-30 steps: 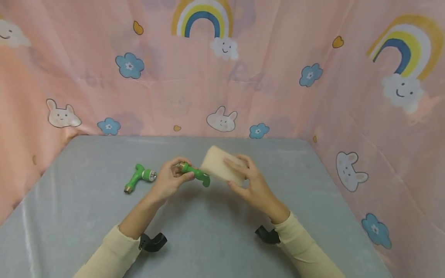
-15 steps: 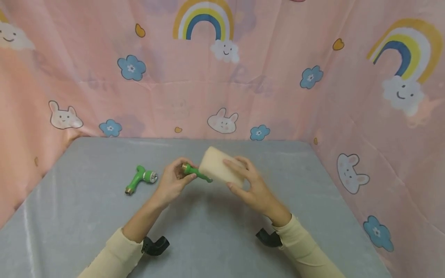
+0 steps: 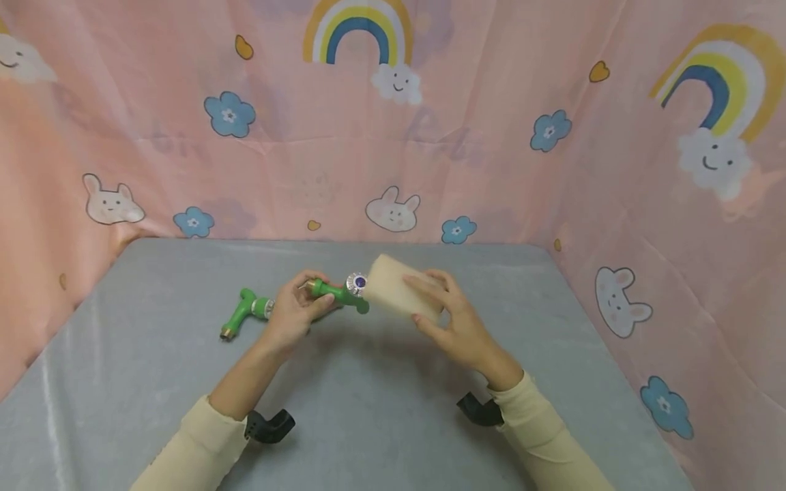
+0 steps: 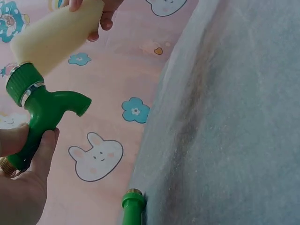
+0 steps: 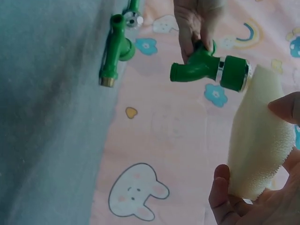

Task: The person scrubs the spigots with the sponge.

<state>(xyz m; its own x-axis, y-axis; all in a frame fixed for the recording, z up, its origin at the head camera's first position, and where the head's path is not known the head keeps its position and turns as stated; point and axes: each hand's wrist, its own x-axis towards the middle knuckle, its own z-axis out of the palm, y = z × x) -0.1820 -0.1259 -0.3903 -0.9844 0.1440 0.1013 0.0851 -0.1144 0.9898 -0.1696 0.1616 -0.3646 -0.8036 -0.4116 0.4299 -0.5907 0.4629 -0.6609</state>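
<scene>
Tap [image 3: 340,294] was up in the left hand [image 3: 297,310], bright green and held off the tablecloth [image 3: 368,423], with the thumb clamped on one side of the body and fingers on the other. Its brass threaded end [image 4: 6,167] poked out on the palm side of that grip, and the spout [image 4: 72,100] curved away out beyond the fingertips. Also out past them was the chunky green knob [image 4: 24,83], which had a silvery, fancy-looking face with a blue middle.

Right by that knob was a pale cream sponge [image 3: 399,286], seemed to be touching it, though honestly I couldn't swear to it. The right hand [image 3: 451,314] had it pinched, thumb at the lower edge and fingers laid over the broad face, with the sponge tilted and its far end sticking out well beyond those fingertips toward the left hand.

Two more green ones sat on the tablecloth. A second tap [image 3: 236,317] lay out to the left of the left-hand fingers, brass end pointing away from them. A third tap [image 5: 112,54] was lower down beneath the left-hand fingers, mostly hidden in the head view but clear from the right wrist.

Beyond both sets of fingers hung a pink curtain [image 3: 491,170] with rainbows [image 3: 358,24], bunnies [image 3: 391,210] and blue flowers [image 3: 229,114]. Back from the fingers, each wrist had a black curved piece [image 3: 270,426] by a cream sleeve [image 3: 540,443].
</scene>
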